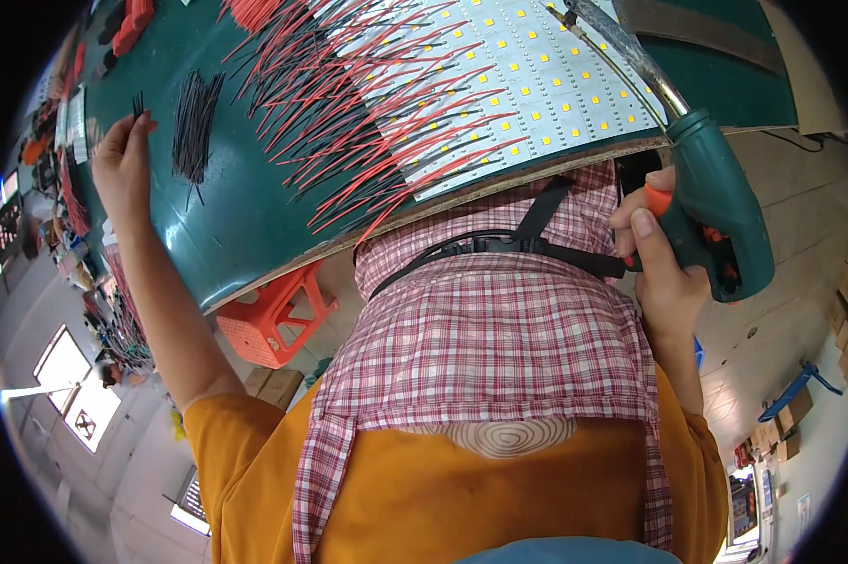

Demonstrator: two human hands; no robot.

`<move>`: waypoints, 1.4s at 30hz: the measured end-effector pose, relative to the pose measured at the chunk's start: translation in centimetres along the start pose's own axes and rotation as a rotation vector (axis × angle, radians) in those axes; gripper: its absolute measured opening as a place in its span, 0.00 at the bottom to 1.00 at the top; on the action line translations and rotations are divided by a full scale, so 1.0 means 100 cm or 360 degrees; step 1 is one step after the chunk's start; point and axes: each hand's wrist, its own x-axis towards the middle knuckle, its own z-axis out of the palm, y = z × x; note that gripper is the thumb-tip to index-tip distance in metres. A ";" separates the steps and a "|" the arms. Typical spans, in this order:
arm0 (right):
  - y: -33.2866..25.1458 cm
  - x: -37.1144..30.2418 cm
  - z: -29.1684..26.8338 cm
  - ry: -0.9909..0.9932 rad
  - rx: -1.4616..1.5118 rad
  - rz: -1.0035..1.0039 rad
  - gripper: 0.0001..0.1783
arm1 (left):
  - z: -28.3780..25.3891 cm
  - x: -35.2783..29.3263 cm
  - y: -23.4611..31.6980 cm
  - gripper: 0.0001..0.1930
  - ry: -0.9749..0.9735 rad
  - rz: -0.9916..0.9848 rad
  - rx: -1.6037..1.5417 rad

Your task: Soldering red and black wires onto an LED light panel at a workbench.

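At the far left, my left hand [118,169] pinches a few short black wires [138,101] between thumb and fingers, their ends pointing up. Just right of it, a loose bundle of black wires [195,132] lies on the green tabletop [231,230]. My right hand [667,268] is wrapped round the handle of a green soldering gun [715,174] with an orange trigger. Its metal barrel and thin tube reach up over the LED board [527,94], a pale sheet with rows of yellow chips. Many red and black wires [368,122] fan out across the board's left part.
The table's near edge [480,186] runs close to my checked apron [499,329]. Below it stands a red plastic stool [274,320]. A dark flat metal strip [706,36] lies at the far right of the table. Red pieces [133,23] lie at the far left.
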 end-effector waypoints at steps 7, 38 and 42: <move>0.005 0.001 0.005 0.0007 0.0009 0.0002 0.16 | 0.013 -0.041 0.106 0.03 -0.0235 0.1262 0.1951; 0.023 -0.048 -0.038 -0.0426 -0.0666 0.0121 0.01 | 0.132 -0.153 0.206 0.10 0.0159 0.1512 0.0020; 0.025 -0.047 -0.038 -0.0413 -0.0692 0.0021 0.02 | 0.132 -0.154 0.207 0.10 0.0189 0.1508 0.0022</move>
